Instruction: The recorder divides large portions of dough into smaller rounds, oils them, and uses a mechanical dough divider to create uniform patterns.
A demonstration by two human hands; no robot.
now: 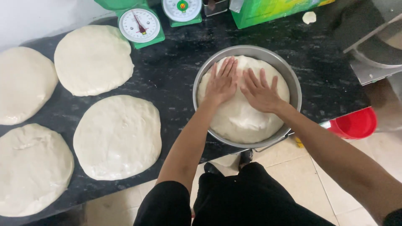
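Both hands, left hand (222, 82) and right hand (259, 93), press spread flat on the dough (245, 119); the pan (293, 79) overhanging the bench (176, 71) edge could tip.

Open dark speckled stone counter (176, 79) between the round metal pan (293, 79) and the four flattened pale dough rounds (118, 136) on the left. Blocked behind by two green dial scales (140, 26) and a green box (268, 10). Hemmed on the right by a grey metal machine (372, 54); a red plastic tub (356, 123) below the counter edge.
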